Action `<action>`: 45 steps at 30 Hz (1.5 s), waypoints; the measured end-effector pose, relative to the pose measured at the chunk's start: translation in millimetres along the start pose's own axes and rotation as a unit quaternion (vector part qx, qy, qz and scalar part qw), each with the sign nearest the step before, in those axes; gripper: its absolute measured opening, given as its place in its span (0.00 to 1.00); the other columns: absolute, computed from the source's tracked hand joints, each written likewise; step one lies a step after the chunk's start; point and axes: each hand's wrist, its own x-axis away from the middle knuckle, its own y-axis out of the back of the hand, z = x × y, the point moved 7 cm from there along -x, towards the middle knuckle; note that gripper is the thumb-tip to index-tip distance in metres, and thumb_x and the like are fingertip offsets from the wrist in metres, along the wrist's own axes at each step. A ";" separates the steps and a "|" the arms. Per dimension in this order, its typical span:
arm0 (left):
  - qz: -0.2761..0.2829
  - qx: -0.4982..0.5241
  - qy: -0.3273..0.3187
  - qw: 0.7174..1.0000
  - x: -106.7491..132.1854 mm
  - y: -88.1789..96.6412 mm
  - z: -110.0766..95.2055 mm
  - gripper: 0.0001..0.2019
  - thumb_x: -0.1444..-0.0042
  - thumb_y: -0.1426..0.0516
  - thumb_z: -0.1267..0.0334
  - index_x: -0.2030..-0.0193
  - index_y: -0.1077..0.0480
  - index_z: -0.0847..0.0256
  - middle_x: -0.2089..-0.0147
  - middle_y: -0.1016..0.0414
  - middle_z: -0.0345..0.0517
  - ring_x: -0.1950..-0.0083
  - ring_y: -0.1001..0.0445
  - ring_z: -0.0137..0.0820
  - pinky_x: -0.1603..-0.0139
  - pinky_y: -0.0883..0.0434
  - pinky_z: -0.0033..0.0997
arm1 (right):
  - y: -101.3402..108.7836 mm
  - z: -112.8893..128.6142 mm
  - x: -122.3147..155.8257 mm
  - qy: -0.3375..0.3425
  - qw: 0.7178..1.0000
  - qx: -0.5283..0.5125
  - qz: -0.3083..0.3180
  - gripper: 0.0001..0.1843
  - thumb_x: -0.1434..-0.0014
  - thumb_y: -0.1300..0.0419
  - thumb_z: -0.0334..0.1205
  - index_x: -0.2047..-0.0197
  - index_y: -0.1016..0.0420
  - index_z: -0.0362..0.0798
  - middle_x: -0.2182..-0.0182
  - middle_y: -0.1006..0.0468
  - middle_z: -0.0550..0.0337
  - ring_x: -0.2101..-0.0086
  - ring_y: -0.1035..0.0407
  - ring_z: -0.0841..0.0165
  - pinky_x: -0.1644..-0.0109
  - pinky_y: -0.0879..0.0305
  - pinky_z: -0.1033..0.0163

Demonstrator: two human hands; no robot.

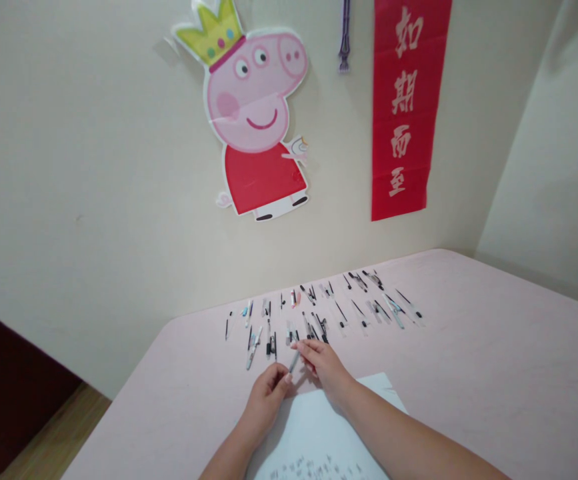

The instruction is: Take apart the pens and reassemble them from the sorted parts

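Note:
Between my two hands is a slim grey pen (295,361), slanted up to the right. My left hand (267,393) pinches its lower end with thumb and fingers. My right hand (325,365) is closed on its upper end; the fingertips hide that part. Below my hands lies a white sheet of paper (313,427) with dark handwriting near its lower edge. Just beyond my fingers, pen parts (271,343) are laid out in small groups, with black caps, clear barrels and dark refills. A pale blue pen piece (253,348) lies left of them.
Two uneven rows of pen parts (393,312) spread across the far side of the pink-covered table (493,373). The wall behind bears a pig cutout (263,173), a red banner (409,113) and a purple tassel (345,40).

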 end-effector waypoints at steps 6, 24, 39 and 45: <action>0.013 0.014 0.010 1.000 -0.2 -0.6 4.0 0.21 0.49 0.45 0.42 0.72 0.36 0.61 0.79 0.40 0.34 0.75 0.41 0.26 0.72 0.44 0.26 | 0.0 -0.5 -2.6 0.005 1.000 -0.010 0.019 0.29 0.61 0.33 0.60 0.65 0.20 0.42 0.83 0.38 0.69 0.84 0.52 0.80 0.80 0.62 0.70; -0.020 0.097 0.016 0.995 0.4 0.2 8.2 0.20 0.53 0.39 0.44 0.66 0.37 0.58 0.75 0.42 0.32 0.74 0.40 0.24 0.73 0.39 0.23 | -1.8 -2.0 -0.7 -0.012 1.000 -0.022 0.016 0.29 0.59 0.34 0.59 0.61 0.22 0.43 0.85 0.41 0.72 0.85 0.52 0.80 0.82 0.61 0.71; -0.053 -0.023 -0.024 0.998 1.0 6.3 1.0 0.19 0.52 0.41 0.45 0.68 0.32 0.61 0.76 0.37 0.36 0.74 0.39 0.26 0.73 0.41 0.25 | -2.6 -3.8 -0.7 -0.012 0.999 -0.034 0.031 0.29 0.58 0.34 0.58 0.60 0.23 0.43 0.85 0.41 0.72 0.85 0.53 0.81 0.82 0.62 0.70; -0.091 -0.036 -0.039 0.994 1.1 13.1 0.0 0.16 0.51 0.41 0.48 0.71 0.33 0.60 0.76 0.37 0.36 0.74 0.37 0.27 0.72 0.38 0.26 | -2.3 -2.5 -0.2 -0.010 0.999 -0.047 0.023 0.27 0.59 0.33 0.57 0.63 0.22 0.44 0.82 0.38 0.70 0.84 0.52 0.81 0.82 0.61 0.71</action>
